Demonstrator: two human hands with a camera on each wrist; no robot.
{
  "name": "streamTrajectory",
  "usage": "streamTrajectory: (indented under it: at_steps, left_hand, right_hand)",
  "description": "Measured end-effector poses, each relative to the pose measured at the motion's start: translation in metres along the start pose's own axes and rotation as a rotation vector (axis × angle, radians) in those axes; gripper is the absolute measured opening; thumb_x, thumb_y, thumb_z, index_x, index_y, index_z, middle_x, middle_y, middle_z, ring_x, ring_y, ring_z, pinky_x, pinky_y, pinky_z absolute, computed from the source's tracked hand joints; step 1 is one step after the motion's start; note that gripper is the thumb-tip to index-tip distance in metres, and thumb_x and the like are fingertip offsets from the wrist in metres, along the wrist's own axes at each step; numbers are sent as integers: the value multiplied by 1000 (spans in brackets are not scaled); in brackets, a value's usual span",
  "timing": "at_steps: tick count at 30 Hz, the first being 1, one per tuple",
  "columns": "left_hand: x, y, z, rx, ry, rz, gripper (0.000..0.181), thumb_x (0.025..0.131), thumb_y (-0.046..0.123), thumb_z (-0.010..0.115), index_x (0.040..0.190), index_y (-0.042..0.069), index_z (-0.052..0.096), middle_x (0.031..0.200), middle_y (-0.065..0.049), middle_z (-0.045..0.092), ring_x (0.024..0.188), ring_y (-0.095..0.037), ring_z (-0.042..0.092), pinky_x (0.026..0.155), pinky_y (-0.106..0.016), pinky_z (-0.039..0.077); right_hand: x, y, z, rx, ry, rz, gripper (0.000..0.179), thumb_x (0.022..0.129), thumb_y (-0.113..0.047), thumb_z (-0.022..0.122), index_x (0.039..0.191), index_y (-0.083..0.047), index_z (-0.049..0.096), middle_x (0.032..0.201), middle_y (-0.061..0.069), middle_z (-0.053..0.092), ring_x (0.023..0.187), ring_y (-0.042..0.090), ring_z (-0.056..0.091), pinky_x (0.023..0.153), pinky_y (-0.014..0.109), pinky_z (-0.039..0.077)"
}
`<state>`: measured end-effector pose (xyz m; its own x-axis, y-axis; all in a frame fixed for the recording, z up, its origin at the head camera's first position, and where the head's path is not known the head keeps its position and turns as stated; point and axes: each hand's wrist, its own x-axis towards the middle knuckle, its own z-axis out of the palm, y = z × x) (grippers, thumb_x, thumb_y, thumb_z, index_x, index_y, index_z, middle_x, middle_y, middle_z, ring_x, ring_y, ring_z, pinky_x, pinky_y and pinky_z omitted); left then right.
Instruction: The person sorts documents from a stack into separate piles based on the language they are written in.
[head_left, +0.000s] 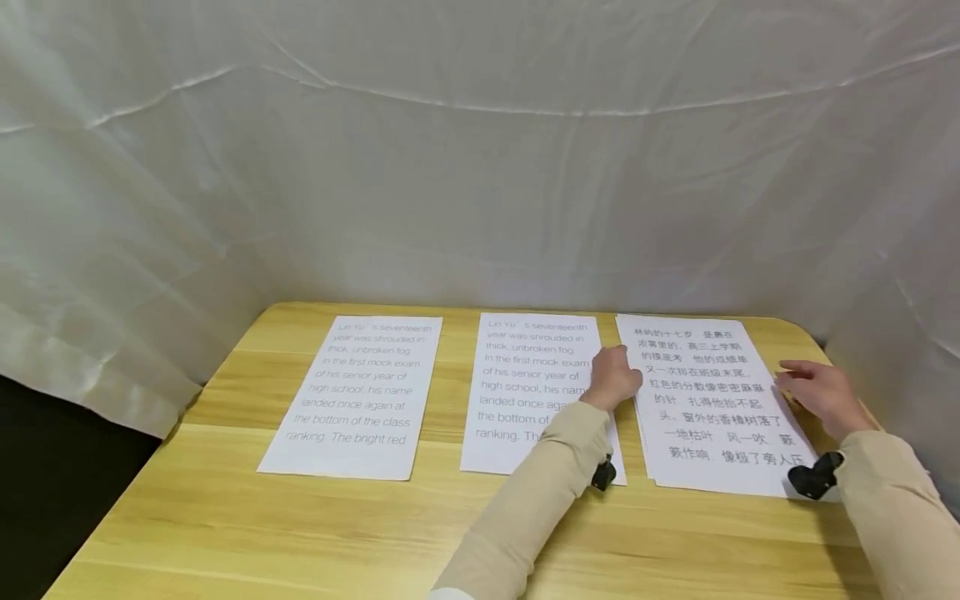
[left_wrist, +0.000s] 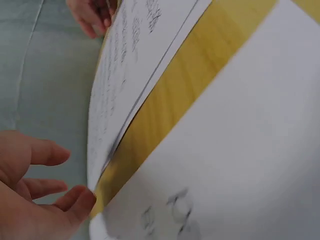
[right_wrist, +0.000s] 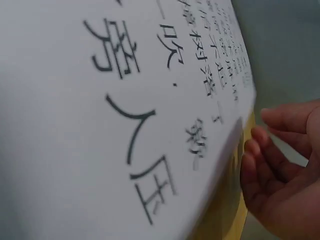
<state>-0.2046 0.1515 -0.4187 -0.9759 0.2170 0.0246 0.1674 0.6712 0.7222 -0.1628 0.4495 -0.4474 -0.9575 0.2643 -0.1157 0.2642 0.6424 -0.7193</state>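
On the right of the table, sheets with printed Chinese text (head_left: 705, 400) lie stacked, their edges slightly out of line. My left hand (head_left: 615, 377) is at the left edge of this stack, over the right border of the middle English sheet (head_left: 517, 450). In the left wrist view, the left thumb and fingers (left_wrist: 42, 192) are apart with nothing between them, close to the paper edges. Along the stack's right edge is my right hand (head_left: 819, 396). Its fingers (right_wrist: 265, 155) are loosely bent in the right wrist view, holding nothing, beside the paper.
A further English sheet (head_left: 352, 400) lies on the left of the wooden table (head_left: 337, 533). Pale grey cloth (head_left: 480, 192) hangs behind the table and along both sides. A black device (head_left: 816, 477) is on the right wrist, another (head_left: 603, 473) on the left.
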Motion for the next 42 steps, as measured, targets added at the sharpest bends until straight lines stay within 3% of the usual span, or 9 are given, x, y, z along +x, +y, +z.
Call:
streamTrajectory:
  at_steps: [3, 5, 9, 12, 16, 20, 28, 35, 42]
  left_hand:
    - [0, 0, -10, 111, -12, 58, 41, 84, 8, 62, 125, 2, 64, 115, -12, 64, 103, -25, 57, 84, -26, 47]
    - [1, -3, -17, 128, -26, 74, 42, 86, 10, 61, 128, 3, 62, 120, -11, 63, 110, -26, 54, 91, -27, 43]
    - [2, -15, -34, 8, -47, 45, 41, 89, 9, 60, 129, 1, 60, 127, -12, 61, 103, -25, 57, 93, -25, 44]
    - [1, -28, -48, -87, -46, 39, 41, 91, 7, 60, 131, -1, 58, 130, -13, 59, 108, -24, 59, 96, -26, 44]
    - [-1, -49, -69, -127, -53, 47, 41, 93, 10, 59, 133, -1, 55, 135, -13, 55, 122, -28, 52, 107, -31, 35]
    - [-8, -69, -91, -149, -50, 26, 42, 96, 12, 57, 135, 0, 53, 137, -14, 53, 128, -28, 47, 107, -36, 36]
    - [-28, -105, -126, -175, -13, -40, 44, 96, 14, 57, 137, 2, 52, 135, -17, 53, 123, -31, 50, 103, -41, 41]
    - [-39, -128, -149, -318, 26, -151, 44, 96, 16, 57, 138, 4, 52, 137, -15, 52, 124, -31, 48, 101, -42, 42]
    - [-43, -145, -159, -412, 32, -207, 46, 96, 17, 57, 140, 5, 50, 136, -15, 52, 123, -31, 49, 100, -41, 44]
  right_hand:
    - [-1, 0, -1, -23, -3, -13, 58, 98, -21, 50, 135, 21, 35, 131, 41, 40, 99, 38, 51, 68, 27, 45]
    - [-3, -1, -1, -24, -14, -7, 58, 98, -20, 50, 135, 22, 34, 133, 42, 37, 104, 43, 49, 77, 38, 47]
    - [-9, -12, 2, -26, -37, 25, 62, 98, -21, 49, 139, 20, 28, 137, 43, 30, 114, 52, 40, 92, 61, 39]
    - [-14, -23, 6, -44, -47, 18, 63, 99, -23, 48, 140, 19, 26, 138, 44, 27, 118, 55, 36, 96, 65, 34]
    - [-21, -37, 14, -61, -47, -51, 60, 101, -24, 46, 139, 19, 28, 136, 44, 30, 117, 55, 36, 94, 64, 35]
    - [-28, -53, 24, -89, -44, -133, 59, 101, -25, 46, 138, 18, 33, 132, 42, 37, 115, 53, 41, 91, 63, 36]
    - [-43, -93, 48, -44, -77, -267, 55, 102, -24, 47, 139, 14, 37, 131, 38, 44, 116, 52, 45, 93, 60, 38]
    - [-52, -123, 79, 15, -129, -303, 52, 102, -23, 49, 141, 10, 39, 128, 32, 51, 114, 45, 51, 94, 53, 43]
    - [-53, -142, 105, 91, -180, -288, 50, 100, -20, 51, 139, 10, 42, 121, 29, 56, 103, 36, 59, 84, 39, 53]
